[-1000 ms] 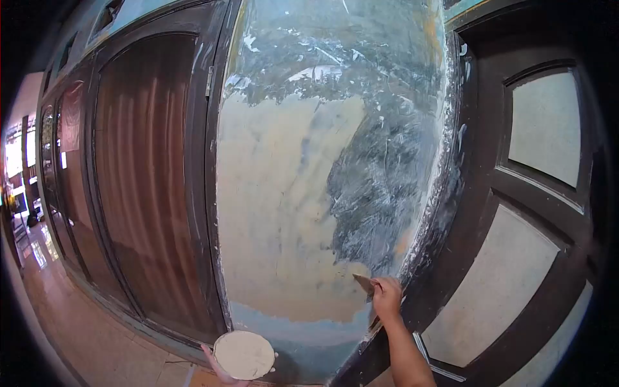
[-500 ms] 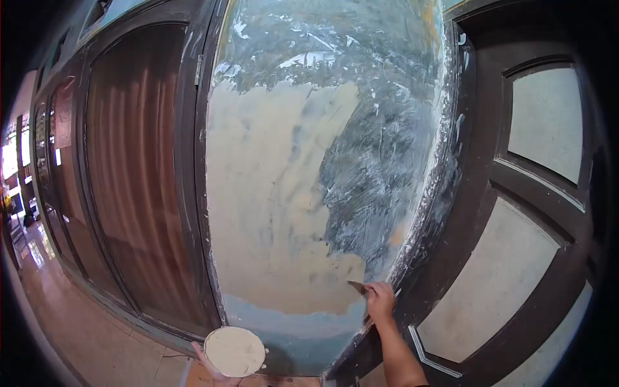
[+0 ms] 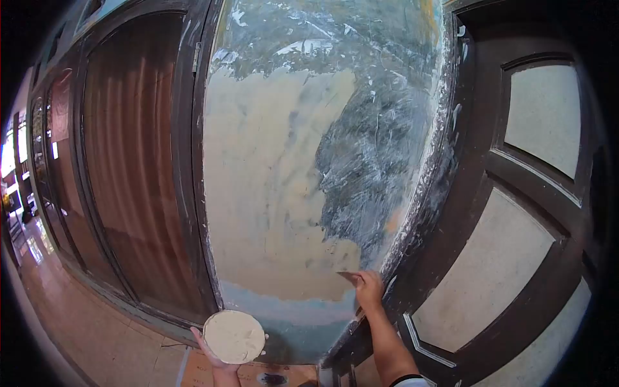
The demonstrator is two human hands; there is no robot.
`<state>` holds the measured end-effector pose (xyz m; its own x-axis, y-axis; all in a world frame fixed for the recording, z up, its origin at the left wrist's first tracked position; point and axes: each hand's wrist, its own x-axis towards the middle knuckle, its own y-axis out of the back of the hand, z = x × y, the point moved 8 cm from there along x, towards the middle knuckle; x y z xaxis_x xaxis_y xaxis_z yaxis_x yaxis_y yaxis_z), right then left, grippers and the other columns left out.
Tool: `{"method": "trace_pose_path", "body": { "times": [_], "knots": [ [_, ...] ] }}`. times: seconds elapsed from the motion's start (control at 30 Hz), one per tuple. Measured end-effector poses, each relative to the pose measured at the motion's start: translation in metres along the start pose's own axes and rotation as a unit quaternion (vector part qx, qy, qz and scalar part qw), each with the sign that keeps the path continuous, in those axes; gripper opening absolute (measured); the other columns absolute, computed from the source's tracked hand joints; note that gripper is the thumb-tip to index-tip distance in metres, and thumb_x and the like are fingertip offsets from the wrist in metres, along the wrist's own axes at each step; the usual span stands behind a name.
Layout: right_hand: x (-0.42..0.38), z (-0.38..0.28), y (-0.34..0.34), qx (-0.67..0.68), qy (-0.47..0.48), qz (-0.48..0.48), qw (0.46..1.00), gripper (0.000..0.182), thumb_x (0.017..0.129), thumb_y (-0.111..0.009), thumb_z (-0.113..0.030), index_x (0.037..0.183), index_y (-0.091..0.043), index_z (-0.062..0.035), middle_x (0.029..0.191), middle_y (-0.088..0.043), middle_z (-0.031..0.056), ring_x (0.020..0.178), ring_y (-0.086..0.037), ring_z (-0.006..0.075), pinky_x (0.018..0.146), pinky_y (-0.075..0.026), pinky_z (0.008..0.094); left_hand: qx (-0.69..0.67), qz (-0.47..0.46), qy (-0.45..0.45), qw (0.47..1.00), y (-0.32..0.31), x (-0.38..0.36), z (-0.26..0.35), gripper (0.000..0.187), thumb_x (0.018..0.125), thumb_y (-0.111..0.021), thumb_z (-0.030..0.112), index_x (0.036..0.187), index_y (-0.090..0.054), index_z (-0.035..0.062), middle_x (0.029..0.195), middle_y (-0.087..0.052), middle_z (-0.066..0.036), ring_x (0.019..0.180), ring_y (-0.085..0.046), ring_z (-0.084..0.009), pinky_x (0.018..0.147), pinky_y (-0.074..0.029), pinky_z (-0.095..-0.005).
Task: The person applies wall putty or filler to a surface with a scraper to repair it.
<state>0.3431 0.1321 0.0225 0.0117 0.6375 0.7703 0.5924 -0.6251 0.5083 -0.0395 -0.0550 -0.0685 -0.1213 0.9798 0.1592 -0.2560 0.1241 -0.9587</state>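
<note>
The right hand grips a scraper, its blade pointing left at the lower right part of the cream coat on the wall. The left hand holds a round plate of cream paste from below and beside, low in front of the wall's foot, thumb out at the left rim. The coat covers the left and lower-middle wall; to its right and above, the surface is mottled grey-blue with white smears. A curtained window stands left of the wall, a dark door with pale panels right. Cardboard lies on the floor below.
</note>
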Motion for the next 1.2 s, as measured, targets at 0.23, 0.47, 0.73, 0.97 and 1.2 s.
{"method": "trace_pose_path", "body": {
  "times": [0.23, 0.47, 0.73, 0.97, 1.2],
  "knots": [
    [-0.064, 0.016, -0.015, 0.017, 0.047, -0.032, 0.998, 0.018, 0.081, -0.069, -0.003, 0.096, -0.075, -0.0103, 0.089, -0.068, 0.0113, 0.091, -0.063, 0.0380, 0.083, -0.051, 0.0493, -0.140, -0.004, 0.037, 0.990, -0.019, -0.011, -0.012, 0.112, 0.081, -0.035, 0.097, 0.153, -0.040, 0.0116, 0.147, -0.047, -0.032, 0.120, -0.050, -0.0697, 0.090, -0.043, -0.0878],
    [-0.038, 0.024, -0.053, -0.054, -0.008, -0.089, 0.995, 0.010, 0.086, -0.073, -0.012, 0.096, -0.078, -0.0129, 0.094, -0.072, 0.0127, 0.095, -0.066, 0.0384, 0.084, -0.053, 0.0478, -0.183, -0.034, 0.076, 0.980, -0.045, -0.017, -0.016, 0.114, 0.078, -0.035, 0.099, 0.156, -0.036, 0.0158, 0.151, -0.042, -0.032, 0.120, -0.045, -0.0750, 0.084, -0.044, -0.0885],
    [0.090, -0.102, 0.097, 0.047, 0.130, -0.021, 0.990, 0.018, 0.078, -0.071, 0.003, 0.094, -0.075, -0.0052, 0.092, -0.071, 0.0126, 0.092, -0.065, 0.0350, 0.083, -0.052, 0.0436, -0.079, -0.003, 0.037, 0.996, -0.054, -0.002, -0.032, 0.111, 0.082, -0.035, 0.095, 0.152, -0.043, 0.0102, 0.150, -0.046, -0.029, 0.127, -0.050, -0.0623, 0.091, -0.043, -0.0870],
    [0.123, -0.223, 0.166, 0.083, 0.336, -0.113, 0.931, 0.023, 0.076, -0.071, 0.006, 0.095, -0.073, -0.0061, 0.095, -0.070, 0.0079, 0.094, -0.062, 0.0320, 0.083, -0.051, 0.0403, -0.080, -0.094, 0.105, 0.987, -0.114, 0.029, -0.058, 0.124, 0.075, -0.035, 0.101, 0.158, -0.036, 0.0083, 0.155, -0.037, -0.036, 0.127, -0.042, -0.0729, 0.085, -0.047, -0.0850],
    [0.090, -0.265, 0.177, 0.045, 0.462, -0.140, 0.875, 0.030, 0.068, -0.071, 0.004, 0.095, -0.071, -0.0095, 0.095, -0.067, 0.0042, 0.096, -0.063, 0.0288, 0.085, -0.054, 0.0404, -0.053, -0.154, 0.133, 0.978, -0.173, 0.049, -0.071, 0.123, 0.078, -0.027, 0.101, 0.157, -0.038, 0.0069, 0.152, -0.042, -0.035, 0.123, -0.047, -0.0716, 0.085, -0.050, -0.0815]
  ]
}}
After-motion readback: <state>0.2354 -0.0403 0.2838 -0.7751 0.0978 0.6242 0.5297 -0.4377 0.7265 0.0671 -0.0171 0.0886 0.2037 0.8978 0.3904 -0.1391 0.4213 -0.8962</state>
